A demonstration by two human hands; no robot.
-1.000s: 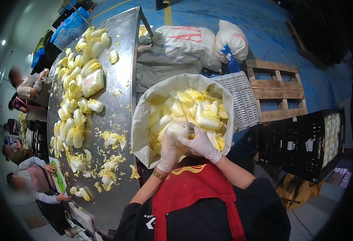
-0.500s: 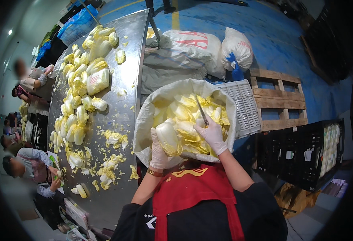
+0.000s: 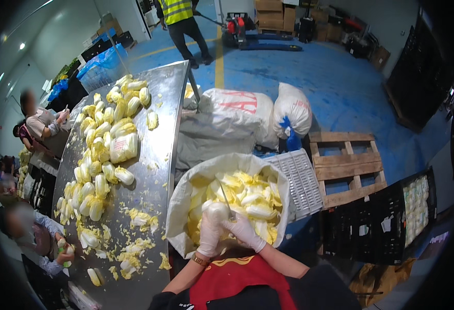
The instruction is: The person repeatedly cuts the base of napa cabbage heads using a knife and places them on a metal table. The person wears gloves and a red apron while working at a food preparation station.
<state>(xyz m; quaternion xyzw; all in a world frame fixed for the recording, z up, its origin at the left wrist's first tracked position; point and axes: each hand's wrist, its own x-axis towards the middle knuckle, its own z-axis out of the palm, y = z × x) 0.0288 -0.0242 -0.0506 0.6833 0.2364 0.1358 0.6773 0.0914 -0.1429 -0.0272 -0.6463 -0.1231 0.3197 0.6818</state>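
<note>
My gloved left hand [image 3: 211,233] is closed round a napa cabbage [image 3: 217,211], its pale base turned upward. In my gloved right hand [image 3: 244,233] is a knife [image 3: 224,192], its blade against or just beside the cabbage base and pointing away from me. Fingers hide the handle and much of the cabbage. Both hands are close together over the near side of a large white woven sack [image 3: 183,206]. Inside it lie many loose yellow-white cabbage leaves [image 3: 253,194].
On the left, a metal table [image 3: 154,155] carries a heap of napa cabbages [image 3: 95,170] and scraps. Beyond the sack are filled sacks [image 3: 237,111], a white crate [image 3: 299,181] and a wooden pallet [image 3: 347,165]. Black crates [image 3: 377,222] stand right. Co-workers [image 3: 43,227] stand across the table.
My hands have come together, bringing cabbage and knife blade to each other. The cabbage has turned base up. My view has tilted upward, showing more of a person in a yellow vest.
</note>
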